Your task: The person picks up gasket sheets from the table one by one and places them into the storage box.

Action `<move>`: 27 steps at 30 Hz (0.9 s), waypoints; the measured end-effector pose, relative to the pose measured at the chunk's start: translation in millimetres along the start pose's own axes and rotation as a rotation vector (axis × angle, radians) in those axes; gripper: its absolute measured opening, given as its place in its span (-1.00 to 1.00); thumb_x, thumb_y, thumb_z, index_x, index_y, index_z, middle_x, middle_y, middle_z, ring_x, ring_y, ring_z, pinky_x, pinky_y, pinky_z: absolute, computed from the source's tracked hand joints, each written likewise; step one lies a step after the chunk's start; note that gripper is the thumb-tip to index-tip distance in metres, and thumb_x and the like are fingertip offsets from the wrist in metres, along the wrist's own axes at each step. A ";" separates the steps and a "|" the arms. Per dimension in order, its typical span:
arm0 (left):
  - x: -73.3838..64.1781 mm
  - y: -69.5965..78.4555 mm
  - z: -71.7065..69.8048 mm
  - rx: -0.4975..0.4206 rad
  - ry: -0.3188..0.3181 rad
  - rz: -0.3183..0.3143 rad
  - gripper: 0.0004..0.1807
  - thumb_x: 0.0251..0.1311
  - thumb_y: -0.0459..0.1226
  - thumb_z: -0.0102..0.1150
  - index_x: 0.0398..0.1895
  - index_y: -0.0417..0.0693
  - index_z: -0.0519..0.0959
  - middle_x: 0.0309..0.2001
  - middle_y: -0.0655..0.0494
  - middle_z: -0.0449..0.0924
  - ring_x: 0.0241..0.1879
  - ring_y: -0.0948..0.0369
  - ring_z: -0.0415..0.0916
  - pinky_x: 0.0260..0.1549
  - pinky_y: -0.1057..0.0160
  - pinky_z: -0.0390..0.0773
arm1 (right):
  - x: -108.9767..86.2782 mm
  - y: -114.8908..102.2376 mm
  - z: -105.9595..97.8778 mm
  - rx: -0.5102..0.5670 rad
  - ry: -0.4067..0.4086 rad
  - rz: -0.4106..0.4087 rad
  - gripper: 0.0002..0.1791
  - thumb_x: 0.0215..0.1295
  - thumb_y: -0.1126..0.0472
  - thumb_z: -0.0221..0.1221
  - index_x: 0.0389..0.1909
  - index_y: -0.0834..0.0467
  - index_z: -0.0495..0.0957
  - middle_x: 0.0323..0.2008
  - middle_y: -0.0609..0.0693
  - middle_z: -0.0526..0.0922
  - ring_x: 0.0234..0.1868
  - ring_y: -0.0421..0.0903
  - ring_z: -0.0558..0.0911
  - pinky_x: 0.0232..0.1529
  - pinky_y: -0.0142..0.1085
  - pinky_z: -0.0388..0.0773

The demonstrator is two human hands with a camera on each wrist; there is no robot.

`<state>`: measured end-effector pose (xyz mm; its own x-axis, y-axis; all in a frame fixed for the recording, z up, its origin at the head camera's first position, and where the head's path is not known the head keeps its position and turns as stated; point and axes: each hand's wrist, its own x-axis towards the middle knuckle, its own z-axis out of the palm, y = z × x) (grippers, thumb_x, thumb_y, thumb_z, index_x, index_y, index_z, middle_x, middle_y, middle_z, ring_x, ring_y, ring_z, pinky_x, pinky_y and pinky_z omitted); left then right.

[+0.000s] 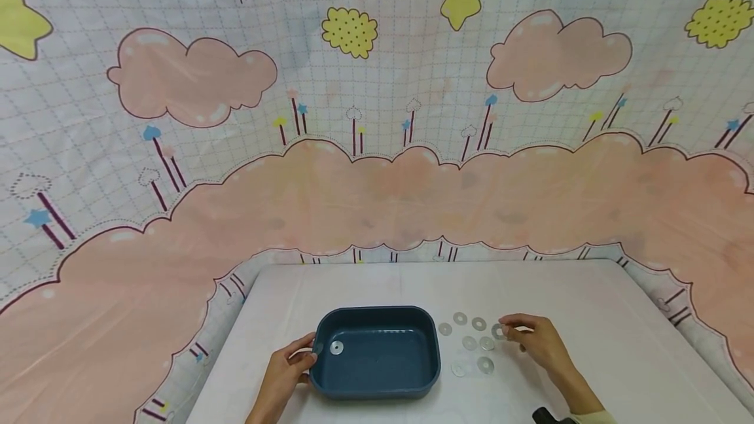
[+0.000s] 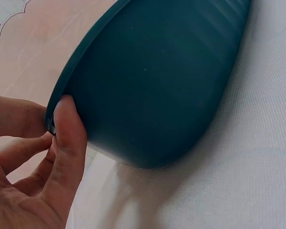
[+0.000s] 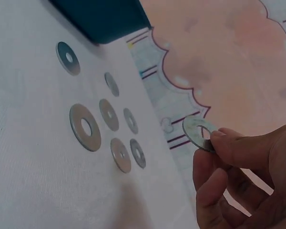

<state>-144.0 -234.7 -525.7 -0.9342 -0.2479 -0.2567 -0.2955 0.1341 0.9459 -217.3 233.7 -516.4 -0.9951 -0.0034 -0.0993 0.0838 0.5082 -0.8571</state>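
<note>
My left hand [image 1: 285, 371] pinches the left rim of a dark blue rectangular plastic tray [image 1: 377, 393]. The left wrist view shows the thumb [image 2: 69, 138] against the tray's outer wall, with the other fingers across the rim. One flat metal washer [image 1: 336, 352] lies inside the tray, towards its left end. Between thumb and fingers my right hand [image 1: 542, 343] pinches another washer [image 3: 193, 131], held above the table to the right of the tray. Several loose washers [image 3: 76, 125] lie flat on the table between the tray and my right hand, some larger than others.
A white cloth covers the table [image 1: 589, 306]. Behind it hangs a patterned curtain [image 1: 377, 201] with pink clouds and stars. A black object [image 1: 544, 416] shows at the bottom edge beside the right forearm.
</note>
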 end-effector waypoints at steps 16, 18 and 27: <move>-3.3 -0.2 0.6 -0.010 0.003 0.014 -0.47 0.23 -0.47 0.13 0.31 -0.29 0.42 0.06 -0.25 0.50 -0.27 0.15 0.55 -0.47 0.21 0.61 | -3.5 -33.3 5.9 0.211 -0.039 -0.064 -0.70 0.26 0.38 0.22 0.01 0.39 0.61 -0.19 0.13 0.66 -0.32 -0.20 0.69 -0.24 -0.38 0.67; -3.4 -0.4 0.5 -0.011 0.006 0.014 -0.47 0.23 -0.47 0.13 0.31 -0.29 0.42 0.06 -0.25 0.50 -0.27 0.15 0.55 -0.47 0.20 0.61 | -3.4 -37.1 7.4 0.240 -0.053 -0.074 -0.70 0.25 0.38 0.22 0.00 0.40 0.60 -0.19 0.14 0.68 -0.30 -0.20 0.69 -0.22 -0.38 0.67; -5.5 0.3 0.3 -0.012 0.009 0.014 -0.47 0.22 -0.47 0.14 0.30 -0.29 0.43 0.04 -0.24 0.51 -0.28 0.15 0.55 -0.47 0.21 0.62 | -3.0 -52.5 20.7 0.309 -0.103 -0.083 -0.67 0.27 0.37 0.21 0.04 0.42 0.58 -0.18 0.15 0.65 -0.29 -0.17 0.70 -0.20 -0.37 0.67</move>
<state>-139.0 -233.1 -524.0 -0.9362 -0.2546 -0.2421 -0.2803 0.1258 0.9516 -217.6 189.3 -481.5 -0.9899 -0.1286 -0.0592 0.0302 0.2173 -0.9756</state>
